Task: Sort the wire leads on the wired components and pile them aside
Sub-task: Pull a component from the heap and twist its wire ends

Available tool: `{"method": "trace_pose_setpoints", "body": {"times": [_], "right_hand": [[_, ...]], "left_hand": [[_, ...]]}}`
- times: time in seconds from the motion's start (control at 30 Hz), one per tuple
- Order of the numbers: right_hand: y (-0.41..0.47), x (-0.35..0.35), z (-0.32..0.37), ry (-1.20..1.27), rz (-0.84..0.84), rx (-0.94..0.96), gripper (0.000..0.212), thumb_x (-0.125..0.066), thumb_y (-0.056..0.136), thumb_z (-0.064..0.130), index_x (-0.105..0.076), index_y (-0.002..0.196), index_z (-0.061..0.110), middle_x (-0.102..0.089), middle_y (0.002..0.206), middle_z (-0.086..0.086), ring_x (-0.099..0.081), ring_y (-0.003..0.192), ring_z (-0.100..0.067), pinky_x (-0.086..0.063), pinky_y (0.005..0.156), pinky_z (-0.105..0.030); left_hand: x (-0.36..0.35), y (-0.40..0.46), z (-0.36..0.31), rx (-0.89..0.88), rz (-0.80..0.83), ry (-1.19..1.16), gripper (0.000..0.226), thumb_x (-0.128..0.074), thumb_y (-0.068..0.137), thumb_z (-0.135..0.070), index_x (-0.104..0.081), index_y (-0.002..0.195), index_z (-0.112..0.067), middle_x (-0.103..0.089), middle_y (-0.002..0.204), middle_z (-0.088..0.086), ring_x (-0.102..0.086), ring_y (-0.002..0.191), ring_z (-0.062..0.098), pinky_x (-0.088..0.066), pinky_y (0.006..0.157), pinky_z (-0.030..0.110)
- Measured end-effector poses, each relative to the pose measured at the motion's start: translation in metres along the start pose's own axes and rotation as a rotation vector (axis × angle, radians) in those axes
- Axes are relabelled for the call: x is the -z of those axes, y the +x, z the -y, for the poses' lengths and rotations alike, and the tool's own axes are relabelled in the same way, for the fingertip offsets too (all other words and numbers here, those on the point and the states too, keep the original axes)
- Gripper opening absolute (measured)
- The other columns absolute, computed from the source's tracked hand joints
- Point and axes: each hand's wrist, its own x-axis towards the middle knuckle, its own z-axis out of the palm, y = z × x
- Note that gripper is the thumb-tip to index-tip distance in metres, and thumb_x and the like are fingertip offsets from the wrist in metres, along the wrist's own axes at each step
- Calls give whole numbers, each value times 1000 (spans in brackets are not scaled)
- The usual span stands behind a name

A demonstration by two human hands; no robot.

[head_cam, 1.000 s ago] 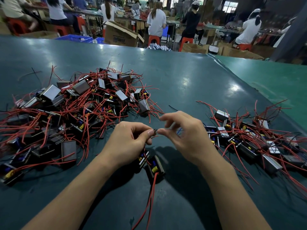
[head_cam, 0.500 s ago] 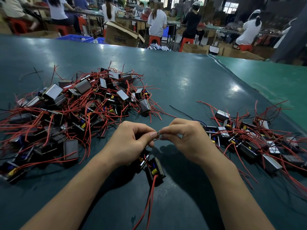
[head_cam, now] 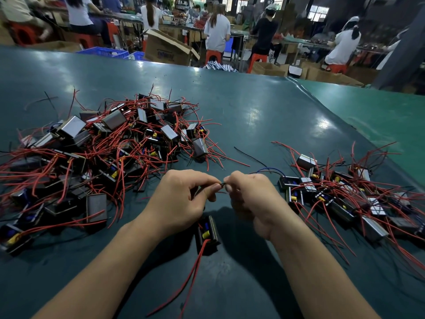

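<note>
A small black wired component (head_cam: 207, 233) with a yellow and blue part lies on the green table under my hands, its two red leads trailing toward me. My left hand (head_cam: 181, 201) and my right hand (head_cam: 250, 199) meet above it, fingertips pinching the same thin dark wire lead (head_cam: 222, 184) between them. A large tangled pile of components with red leads (head_cam: 96, 153) fills the left of the table. A smaller pile (head_cam: 340, 199) lies at the right.
A loose black wire (head_cam: 247, 155) lies beyond my hands. The green table (head_cam: 253, 107) runs back to a far edge. Behind it stand cardboard boxes (head_cam: 167, 50), blue crates, red stools and several seated people at other benches.
My right hand has curled tighter and dropped lower, with its fingertips drawn in against the left hand's. The left hand has barely moved. The view has shifted slightly.
</note>
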Motion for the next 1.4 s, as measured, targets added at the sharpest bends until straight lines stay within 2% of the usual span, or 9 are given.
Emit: {"method": "trace_pose_setpoints", "body": {"times": [0.07,0.23,0.5,0.63,0.8,0.93,1.1,1.23,1.4], "right_hand": [[0,0,-2,-8,-33,-5,42,-60,89,23,-61,48,15,-34,42,6,-24,36,-10,-20,35,-17],[-6,-8,-11,-849,-355,692,42,-63,89,37,-52,56,16,-46,49,4,-46,51,-22,-38,51,-33],[6,27,-5,-703,-61,836,33,-69,89,11,-68,121,19,-64,86,1,-54,66,-12,-51,70,-36],[8,21,-7,-776,-78,955,15,-69,89,16,-77,99,9,-64,77,-8,-59,66,-29,-49,58,-46],[-1,15,-4,-758,-56,895,30,-57,94,23,-65,71,7,-50,58,3,-44,55,-14,-36,53,-29],[2,5,-4,-334,-65,496,40,-61,94,23,-57,55,14,-39,44,9,-32,44,-6,-27,47,-23],[4,18,-3,-406,16,513,36,-71,71,54,-65,101,34,-63,90,12,-58,74,-2,-42,64,-10],[9,17,-8,-417,87,458,21,-68,89,12,-70,88,34,-68,72,13,-65,69,-4,-46,59,-15],[7,21,-5,-202,34,353,15,-67,88,3,-70,80,15,-71,65,-2,-69,61,-15,-50,53,-22]], "left_hand": [[-1,0,1,7,-2,50,16,-63,85,-20,-78,89,-16,-72,70,-8,-66,65,9,-53,63,33],[-2,0,3,98,-18,58,20,-59,87,-21,-78,91,-16,-72,72,-8,-67,67,8,-54,66,33],[0,2,3,227,-62,-66,13,-66,90,-8,-77,87,-13,-70,63,-7,-54,44,-4,-35,47,4],[2,2,3,205,-4,-101,17,-65,91,-8,-76,85,-20,-70,63,-7,-49,41,-3,-32,45,6],[3,1,3,144,42,-89,20,-67,90,-11,-75,84,-29,-70,68,-11,-64,60,14,-51,59,31],[-3,0,-1,126,-16,-143,14,-67,90,-7,-76,87,-16,-72,70,-7,-65,63,21,-51,62,36],[-2,7,-4,278,-82,-423,15,-60,92,-1,-72,86,-6,-71,66,-7,-62,61,2,-48,63,15],[0,7,1,388,-37,-519,15,-58,93,-7,-71,86,-7,-60,58,-12,-49,60,10,-42,61,17],[4,8,-1,388,-72,-433,18,-53,97,-6,-68,87,-3,-71,74,-7,-54,65,1,-46,66,17]]}}
